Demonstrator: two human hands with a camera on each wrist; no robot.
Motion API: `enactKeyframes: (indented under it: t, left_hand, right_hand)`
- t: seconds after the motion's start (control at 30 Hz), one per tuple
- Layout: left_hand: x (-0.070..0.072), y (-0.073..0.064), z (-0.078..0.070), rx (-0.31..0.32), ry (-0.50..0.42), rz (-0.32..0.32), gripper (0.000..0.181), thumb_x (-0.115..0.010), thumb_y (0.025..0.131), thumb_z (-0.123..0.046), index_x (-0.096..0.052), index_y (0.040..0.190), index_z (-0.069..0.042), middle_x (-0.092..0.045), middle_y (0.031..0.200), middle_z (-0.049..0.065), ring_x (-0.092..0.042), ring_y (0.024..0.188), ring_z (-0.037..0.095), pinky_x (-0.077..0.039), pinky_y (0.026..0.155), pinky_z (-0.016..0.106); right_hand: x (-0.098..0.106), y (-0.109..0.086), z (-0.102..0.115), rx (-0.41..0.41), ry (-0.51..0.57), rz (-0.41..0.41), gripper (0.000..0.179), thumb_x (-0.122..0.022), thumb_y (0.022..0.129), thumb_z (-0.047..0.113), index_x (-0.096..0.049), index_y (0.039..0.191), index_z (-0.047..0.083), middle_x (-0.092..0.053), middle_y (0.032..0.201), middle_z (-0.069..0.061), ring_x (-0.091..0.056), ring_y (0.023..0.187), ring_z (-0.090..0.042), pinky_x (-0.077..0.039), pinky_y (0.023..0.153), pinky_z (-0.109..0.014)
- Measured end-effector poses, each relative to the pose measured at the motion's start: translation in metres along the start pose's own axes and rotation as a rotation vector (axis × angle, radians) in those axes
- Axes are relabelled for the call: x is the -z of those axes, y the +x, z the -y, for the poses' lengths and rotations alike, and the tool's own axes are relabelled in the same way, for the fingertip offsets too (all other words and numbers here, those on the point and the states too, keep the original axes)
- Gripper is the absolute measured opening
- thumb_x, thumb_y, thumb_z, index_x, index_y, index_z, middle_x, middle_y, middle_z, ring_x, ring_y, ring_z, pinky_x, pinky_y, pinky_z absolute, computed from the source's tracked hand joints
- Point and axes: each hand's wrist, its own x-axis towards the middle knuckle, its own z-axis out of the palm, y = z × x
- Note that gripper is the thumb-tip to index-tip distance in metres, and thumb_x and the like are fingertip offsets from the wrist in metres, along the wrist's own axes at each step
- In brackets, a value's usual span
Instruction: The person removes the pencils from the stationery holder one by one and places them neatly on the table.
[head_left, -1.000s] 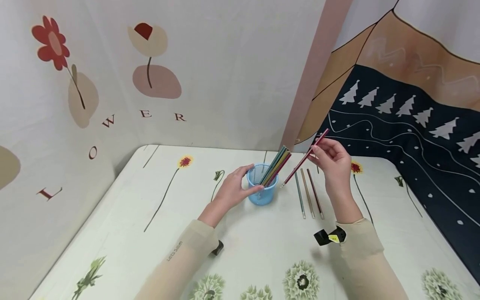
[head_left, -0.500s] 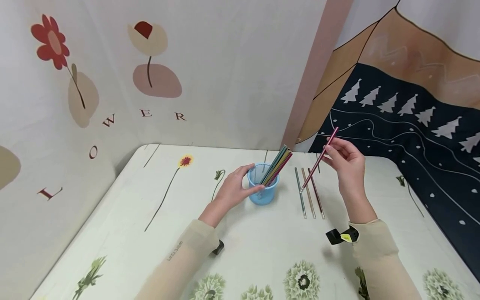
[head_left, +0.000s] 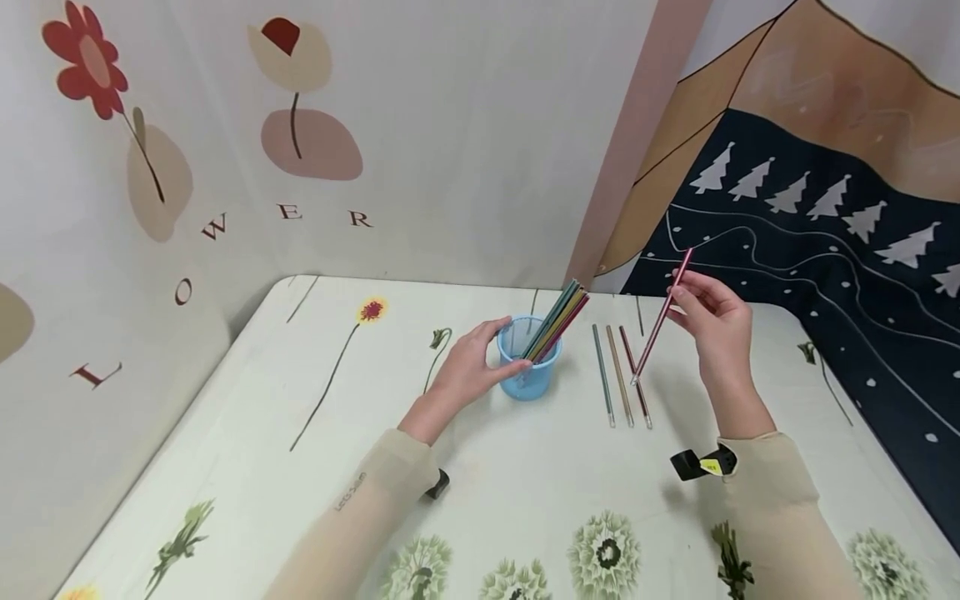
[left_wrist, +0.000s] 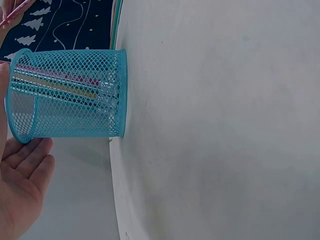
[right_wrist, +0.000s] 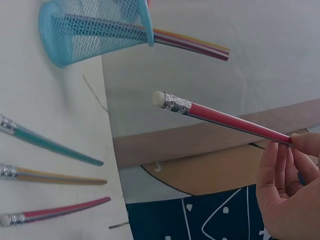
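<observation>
My left hand (head_left: 471, 367) holds a light blue mesh pencil cup (head_left: 527, 385) at its rim, thumb on the near side and fingers on the far side. Several pencils (head_left: 558, 321), green, yellow and red, lean to the right inside it. My right hand (head_left: 716, 325) pinches a red pencil (right_wrist: 235, 122) near its upper end, with the white eraser end pointing down. That end is above a row on the table: a teal pencil (head_left: 603, 375), a gold pencil (head_left: 620, 375) and a dark red pencil (head_left: 642, 402), their erasers toward me.
A white flower-print cloth covers the table (head_left: 525, 475). Behind it hangs a pale curtain (head_left: 450, 167); a dark cloth with white trees (head_left: 787, 225) hangs at the right. Each wrist wears a small black camera (head_left: 693, 465).
My right hand has carried the red pencil rightward, away from the cup, until its eraser end is above the dark red pencil. My left hand has stayed on the cup. The head view has tilted slightly.
</observation>
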Motion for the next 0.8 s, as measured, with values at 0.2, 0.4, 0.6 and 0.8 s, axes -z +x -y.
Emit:
enactKeyframes:
  t: [0.2, 0.4, 0.6, 0.8]
  left_hand:
    - [-0.002, 0.002, -0.001, -0.001, 0.011, 0.015, 0.082, -0.076, 0.084, -0.050, -0.043, 0.150, -0.013, -0.051, 0.151, 0.008, -0.050, 0.139, 0.027, -0.048, 0.113, 0.046]
    - [-0.002, 0.004, -0.004, -0.015, 0.031, 0.017, 0.082, -0.075, 0.085, -0.050, -0.043, 0.150, -0.012, -0.051, 0.151, 0.009, -0.050, 0.139, 0.028, -0.047, 0.114, 0.045]
    - [0.000, 0.003, -0.005, -0.007, 0.059, 0.030, 0.081, -0.074, 0.086, -0.050, -0.043, 0.150, -0.012, -0.050, 0.151, 0.008, -0.049, 0.139, 0.027, -0.046, 0.116, 0.044]
    - [0.007, 0.003, -0.004, 0.012, 0.087, 0.049, 0.082, -0.072, 0.086, -0.053, -0.041, 0.151, -0.013, -0.049, 0.153, 0.008, -0.049, 0.140, 0.028, -0.046, 0.115, 0.045]
  right_hand:
    - [0.012, 0.002, -0.003, -0.046, -0.074, -0.029, 0.029, -0.072, 0.091, 0.011, -0.070, 0.120, 0.007, -0.072, 0.100, 0.010, -0.067, 0.086, -0.004, -0.061, 0.073, -0.014]
    - [0.024, 0.004, -0.009, -0.078, -0.086, -0.028, 0.029, -0.071, 0.092, 0.009, -0.070, 0.121, 0.006, -0.072, 0.097, 0.011, -0.067, 0.083, -0.003, -0.060, 0.071, -0.012]
    - [0.036, 0.008, -0.018, -0.111, -0.144, -0.010, 0.026, -0.068, 0.094, 0.010, -0.070, 0.120, 0.009, -0.070, 0.095, 0.012, -0.065, 0.084, 0.000, -0.059, 0.071, -0.010]
    - [0.043, 0.013, -0.029, -0.141, -0.183, -0.004, 0.024, -0.065, 0.096, 0.011, -0.069, 0.119, 0.009, -0.069, 0.093, 0.013, -0.065, 0.083, 0.001, -0.059, 0.070, -0.009]
